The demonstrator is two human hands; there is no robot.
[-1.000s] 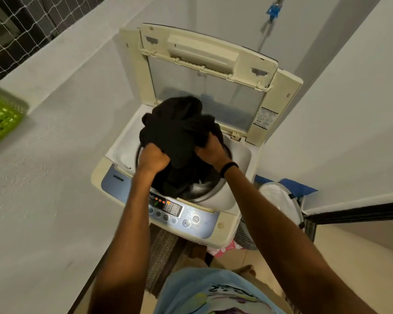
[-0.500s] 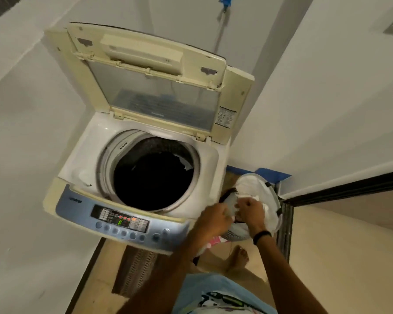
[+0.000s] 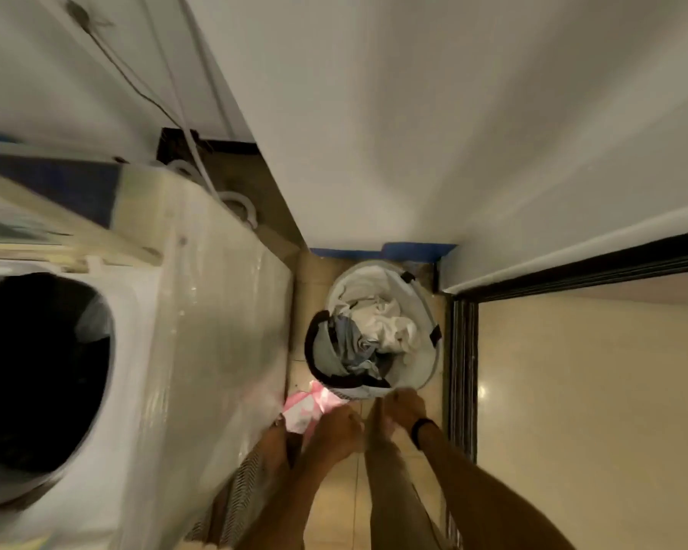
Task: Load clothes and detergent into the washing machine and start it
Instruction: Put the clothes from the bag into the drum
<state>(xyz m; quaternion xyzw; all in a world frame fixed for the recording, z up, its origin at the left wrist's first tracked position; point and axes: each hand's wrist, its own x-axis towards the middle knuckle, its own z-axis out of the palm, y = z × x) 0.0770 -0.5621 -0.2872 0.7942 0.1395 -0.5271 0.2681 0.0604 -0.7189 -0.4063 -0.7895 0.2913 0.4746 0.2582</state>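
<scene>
The top-loading washing machine [image 3: 215, 319] fills the left, its lid raised and its dark drum opening [image 3: 36, 371] showing dark laundry inside. On the floor to its right stands a round white laundry basket [image 3: 433, 363] holding white clothes [image 3: 386, 323] and grey-blue clothes [image 3: 348, 345]. My left hand [image 3: 334, 430] is curled into a fist just below the basket, beside a pink-and-white bag [image 3: 300, 410]. My right hand [image 3: 404, 404], with a black wristband, is at the basket's near rim; blur hides its grip.
A white wall [image 3: 414, 133] stands behind the basket, and a dark door frame [image 3: 463, 371] runs along its right. White hoses [image 3: 239, 204] lie behind the machine. A striped mat [image 3: 235, 498] lies by the machine's base. My leg [image 3: 386, 470] shows between my arms.
One second ago both hands pushed a black garment into the drum. They then moved right to the basket, and the view has swung down over it, with my hands now at its near edge.
</scene>
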